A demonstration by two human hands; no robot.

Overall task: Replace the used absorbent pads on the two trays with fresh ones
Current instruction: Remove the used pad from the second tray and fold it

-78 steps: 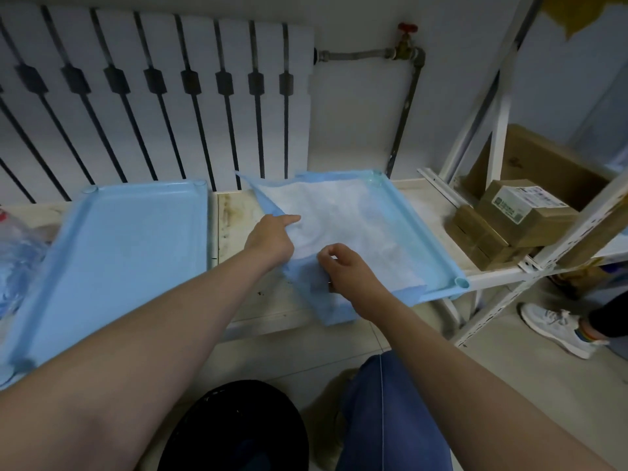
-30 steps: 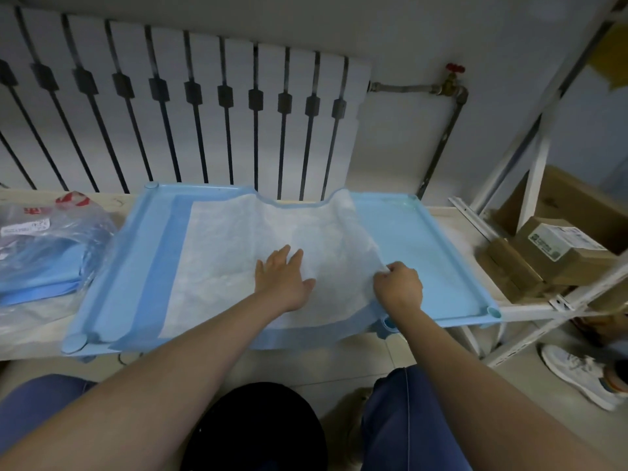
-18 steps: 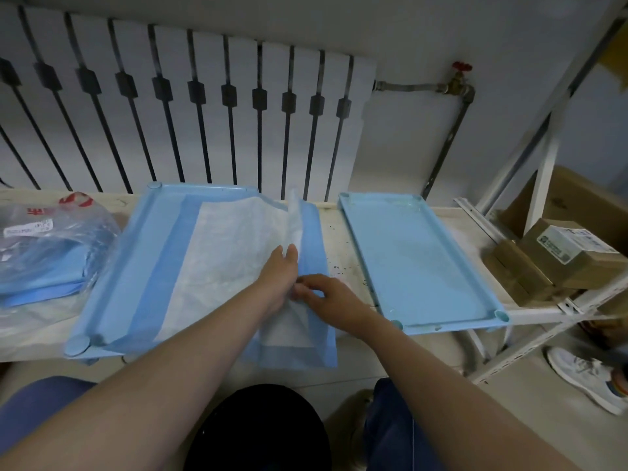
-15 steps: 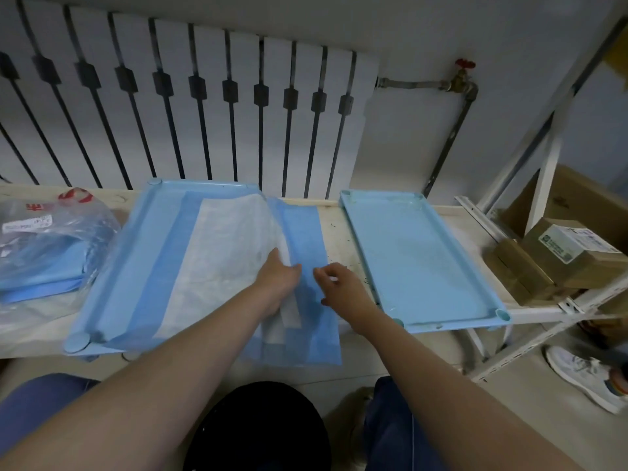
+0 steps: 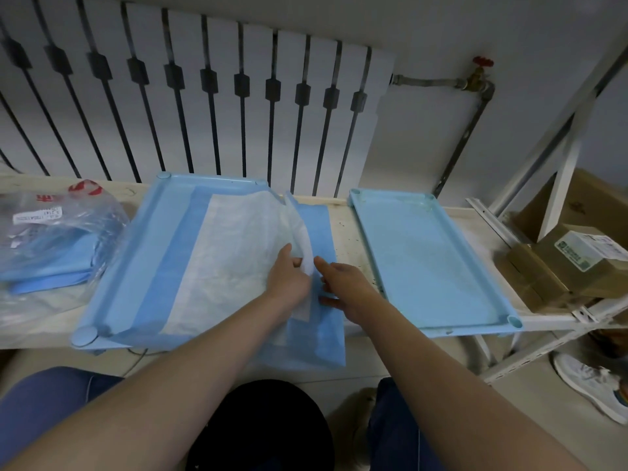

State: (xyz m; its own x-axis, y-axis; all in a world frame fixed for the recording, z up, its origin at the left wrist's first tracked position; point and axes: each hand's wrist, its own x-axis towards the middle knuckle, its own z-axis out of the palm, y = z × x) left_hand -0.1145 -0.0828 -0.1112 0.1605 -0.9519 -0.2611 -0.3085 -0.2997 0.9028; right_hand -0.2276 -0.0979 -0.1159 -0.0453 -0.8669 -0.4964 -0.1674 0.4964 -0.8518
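Observation:
Two light-blue trays lie side by side on a shelf. The left tray [image 5: 112, 277] carries an absorbent pad [image 5: 231, 260], white with a blue border. The pad's right part is folded back, showing its blue underside [image 5: 319, 232], and hangs past the tray's right and front edges. My left hand [image 5: 289, 280] pinches the raised white fold at the pad's right side. Just to its right, my right hand [image 5: 343, 283] rests with spread fingers on the blue flap. The right tray [image 5: 428, 260] is bare.
A clear plastic bag [image 5: 51, 239] holding folded blue pads lies on the shelf left of the trays. A radiator [image 5: 204, 96] stands behind. Cardboard boxes [image 5: 577, 266] fill the shelf's right end. A black bin [image 5: 261, 426] sits below, between my knees. Another person's shoe [image 5: 591, 385] is at the lower right.
The pad went from the right tray to the left tray, leaving the right tray bare. Its right part got folded over, and both hands have come together at the fold.

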